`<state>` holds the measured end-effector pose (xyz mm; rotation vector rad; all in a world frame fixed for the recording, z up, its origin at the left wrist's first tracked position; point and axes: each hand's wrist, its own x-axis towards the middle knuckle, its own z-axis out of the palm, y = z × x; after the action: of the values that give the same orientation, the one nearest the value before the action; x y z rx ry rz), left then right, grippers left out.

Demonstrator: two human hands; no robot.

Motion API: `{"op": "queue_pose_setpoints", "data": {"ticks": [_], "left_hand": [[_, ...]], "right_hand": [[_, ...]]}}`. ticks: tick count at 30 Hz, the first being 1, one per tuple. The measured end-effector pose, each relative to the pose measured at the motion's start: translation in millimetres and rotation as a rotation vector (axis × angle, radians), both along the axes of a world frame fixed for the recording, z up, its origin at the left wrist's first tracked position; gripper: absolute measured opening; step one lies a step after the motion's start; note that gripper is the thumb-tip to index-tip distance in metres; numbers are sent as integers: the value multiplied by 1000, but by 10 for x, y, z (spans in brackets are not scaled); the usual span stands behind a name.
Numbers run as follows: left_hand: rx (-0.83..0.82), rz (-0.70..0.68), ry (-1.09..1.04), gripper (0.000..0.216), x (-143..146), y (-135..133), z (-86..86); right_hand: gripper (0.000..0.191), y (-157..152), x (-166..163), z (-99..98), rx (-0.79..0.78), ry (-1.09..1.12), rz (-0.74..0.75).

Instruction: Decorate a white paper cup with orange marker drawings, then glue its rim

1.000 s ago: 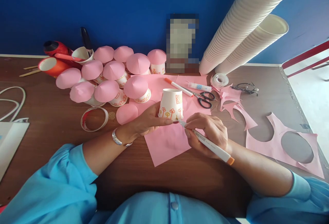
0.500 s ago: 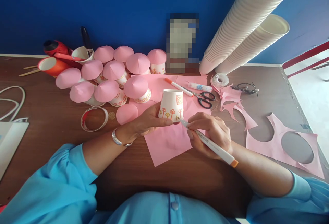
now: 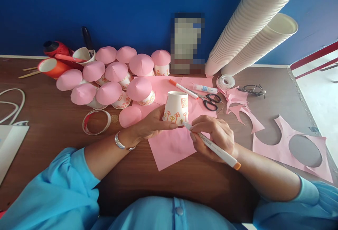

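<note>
Gripping a marker (image 3: 219, 152), the right hand (image 3: 215, 135) is beside the cup (image 3: 176, 106).

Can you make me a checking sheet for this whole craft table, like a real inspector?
Surface: brown table, partly covered by pink paper.
Things in use: upside-down white cup with flower drawings; marker, tip near the cup's lower edge.
Clutter: scissors, glue stick, tape roll, paper scraps, right of the cup.
Hands: left hand holds the cup; right hand grips the marker.
Cables: nothing seen.
Surroundings: pink-topped cups at left, tall cup stacks at right, blue wall behind.
</note>
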<state>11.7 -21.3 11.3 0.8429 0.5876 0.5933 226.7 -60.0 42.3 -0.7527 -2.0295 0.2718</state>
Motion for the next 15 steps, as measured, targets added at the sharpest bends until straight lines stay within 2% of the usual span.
{"op": "queue_pose_setpoints", "data": {"ticks": [15], "left_hand": [[14, 11, 8, 48, 4, -1, 6]], "right_hand": [[19, -15, 11, -3, -25, 5, -41]]}}
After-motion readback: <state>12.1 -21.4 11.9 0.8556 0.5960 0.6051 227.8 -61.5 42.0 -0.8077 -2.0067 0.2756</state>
